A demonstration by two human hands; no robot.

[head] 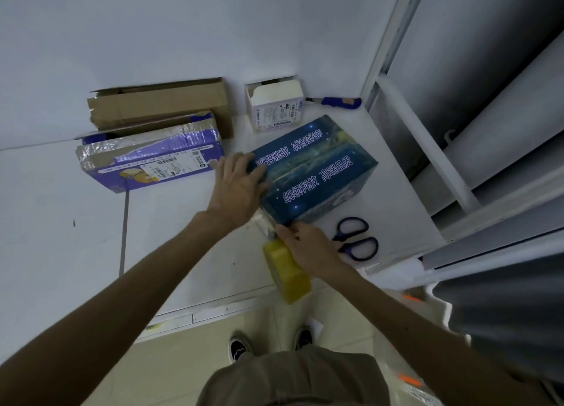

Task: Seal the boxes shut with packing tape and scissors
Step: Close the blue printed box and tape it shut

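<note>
Left hand (pixel 238 186) flat, right hand (pixel 308 247) curled, both arms outstretched

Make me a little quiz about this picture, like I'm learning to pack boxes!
1. True or false: the scissors lie on the table, in nobody's hand.
2. Which hand presses flat on the end of the blue box? A: left hand. B: right hand.
3. Fill in: the right hand grips a yellow roll of ____.

Key: 1 true; 2 A; 3 packing tape.
</note>
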